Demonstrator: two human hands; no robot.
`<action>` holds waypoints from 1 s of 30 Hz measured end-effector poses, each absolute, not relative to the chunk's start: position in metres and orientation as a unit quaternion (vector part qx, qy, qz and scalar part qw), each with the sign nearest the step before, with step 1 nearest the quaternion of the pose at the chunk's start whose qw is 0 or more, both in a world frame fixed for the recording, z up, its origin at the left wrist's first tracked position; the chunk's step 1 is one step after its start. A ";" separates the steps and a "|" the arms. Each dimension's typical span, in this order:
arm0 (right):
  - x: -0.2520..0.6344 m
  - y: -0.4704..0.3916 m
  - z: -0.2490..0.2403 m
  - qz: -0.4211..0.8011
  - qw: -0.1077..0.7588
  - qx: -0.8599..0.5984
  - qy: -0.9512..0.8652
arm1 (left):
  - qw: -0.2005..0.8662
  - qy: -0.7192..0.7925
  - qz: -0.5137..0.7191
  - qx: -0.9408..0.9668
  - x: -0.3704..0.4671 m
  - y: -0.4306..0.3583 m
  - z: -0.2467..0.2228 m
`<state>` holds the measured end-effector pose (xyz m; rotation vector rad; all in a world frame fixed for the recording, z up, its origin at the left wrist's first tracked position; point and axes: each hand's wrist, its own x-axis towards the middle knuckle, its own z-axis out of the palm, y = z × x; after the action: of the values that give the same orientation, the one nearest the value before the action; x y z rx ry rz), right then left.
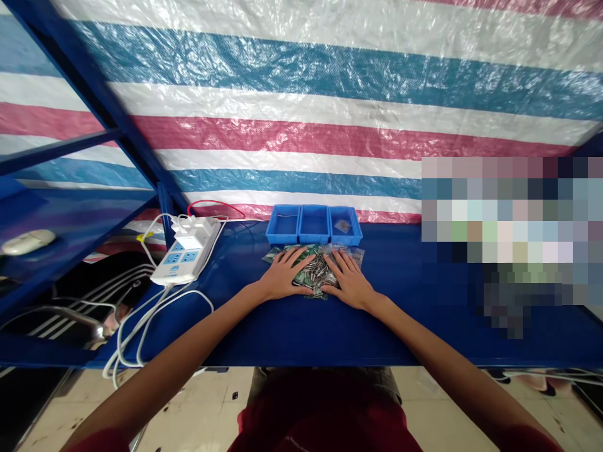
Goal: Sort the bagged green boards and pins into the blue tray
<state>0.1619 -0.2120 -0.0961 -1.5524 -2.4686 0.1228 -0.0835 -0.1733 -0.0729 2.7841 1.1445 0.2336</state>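
On the blue table lies a heap of small metal parts (316,271), which look like screws, over clear and green plastic bags (272,254). My left hand (285,274) rests on the heap's left side, fingers spread. From the right, my right hand (348,279) lies flat on the pile and bags, its fingers also apart. Both thumbs point inward near the front of the pile. Just behind the hands stand three joined blue bins (315,226); a small clear bag (342,225) is in the right one. What lies under my palms is hidden.
A white power strip (181,260) with plugged-in adapters and looping cables (141,326) occupies the table's left side. Blue metal frame bars (94,94) rise at left. A striped tarp (292,138) hangs behind. The right side of the table (414,263) is partly pixelated.
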 end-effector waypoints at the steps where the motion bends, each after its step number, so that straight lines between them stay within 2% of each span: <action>1: 0.161 -0.212 -0.097 0.043 0.113 -0.528 -0.841 | 0.062 0.380 0.076 0.920 -0.083 -0.173 -0.073; 17: 0.154 -0.214 -0.095 0.047 0.148 -0.527 -0.836 | 0.060 0.380 0.083 0.919 -0.084 -0.172 -0.076; 30: 0.159 -0.214 -0.088 -0.016 0.335 -0.456 -0.824 | 0.032 0.359 0.106 0.927 -0.085 -0.170 -0.072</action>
<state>0.1593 -0.2135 -0.0875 -1.1907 -2.1504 -0.0412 -0.0850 -0.1702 -0.0722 2.8539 1.1064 0.3270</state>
